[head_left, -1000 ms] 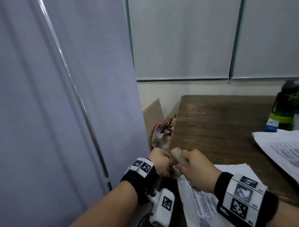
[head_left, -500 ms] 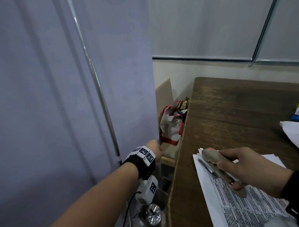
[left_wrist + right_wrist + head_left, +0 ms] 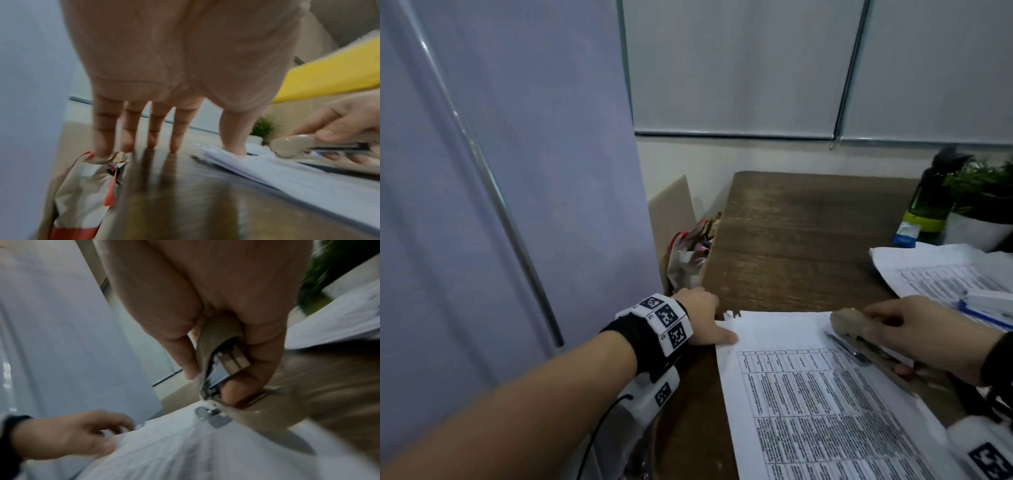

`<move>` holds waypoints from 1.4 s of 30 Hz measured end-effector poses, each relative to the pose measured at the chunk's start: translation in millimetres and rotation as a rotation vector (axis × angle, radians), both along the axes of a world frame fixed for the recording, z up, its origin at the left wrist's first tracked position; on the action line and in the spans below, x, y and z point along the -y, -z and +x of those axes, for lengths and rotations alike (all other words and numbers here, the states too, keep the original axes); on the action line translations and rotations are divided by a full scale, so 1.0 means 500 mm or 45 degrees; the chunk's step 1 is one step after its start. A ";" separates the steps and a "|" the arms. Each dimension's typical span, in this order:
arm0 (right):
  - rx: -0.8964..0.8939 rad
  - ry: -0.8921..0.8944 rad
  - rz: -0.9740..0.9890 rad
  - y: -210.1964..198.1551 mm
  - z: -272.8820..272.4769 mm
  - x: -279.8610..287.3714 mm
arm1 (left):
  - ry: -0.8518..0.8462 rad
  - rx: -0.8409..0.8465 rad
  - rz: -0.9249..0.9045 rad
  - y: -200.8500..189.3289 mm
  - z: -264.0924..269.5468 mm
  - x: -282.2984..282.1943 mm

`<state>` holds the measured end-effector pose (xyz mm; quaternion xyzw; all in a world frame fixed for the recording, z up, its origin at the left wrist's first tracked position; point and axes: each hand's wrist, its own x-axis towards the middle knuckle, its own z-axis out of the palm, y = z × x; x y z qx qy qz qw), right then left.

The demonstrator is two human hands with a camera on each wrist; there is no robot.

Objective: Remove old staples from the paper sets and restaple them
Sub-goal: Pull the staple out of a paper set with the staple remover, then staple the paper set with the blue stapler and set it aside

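A printed paper set [image 3: 818, 394] lies on the wooden table [image 3: 804, 246] in front of me, its top left corner ragged. My left hand [image 3: 702, 320] is at that corner, fingers straight, with the thumb [image 3: 234, 146] on the paper's edge. My right hand [image 3: 921, 337] grips a beige stapler [image 3: 859, 334] over the sheet's upper right part. The stapler's jaw hangs apart, its metal base [image 3: 213, 418] just above the paper [image 3: 185, 451]. The stapler [image 3: 287, 144] also shows at the right of the left wrist view.
A bin with crumpled red-and-white wrapping [image 3: 688, 260] stands beside the table's left edge. A second pile of papers [image 3: 945, 274], a green bottle [image 3: 931, 202] and a potted plant [image 3: 983, 209] occupy the far right. A grey partition [image 3: 517, 171] stands at the left.
My left hand came back from the bin at the left to the paper's top left corner. My right hand with the stapler moved right, over the sheet.
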<state>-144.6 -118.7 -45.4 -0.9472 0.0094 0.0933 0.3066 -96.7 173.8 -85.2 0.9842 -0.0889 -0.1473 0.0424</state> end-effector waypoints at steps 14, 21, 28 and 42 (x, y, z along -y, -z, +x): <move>0.154 0.222 -0.330 -0.038 0.105 0.183 | -0.128 0.129 -0.221 -0.036 0.041 0.164; 0.112 0.397 -0.792 -0.015 0.149 0.337 | -0.322 0.071 -1.028 -0.061 0.066 0.205; 0.120 0.429 -1.089 0.016 0.159 0.360 | -0.438 0.001 -0.984 -0.011 0.054 0.165; 0.661 0.520 0.564 -0.109 0.017 0.260 | -0.591 0.227 -1.581 -0.090 0.002 0.076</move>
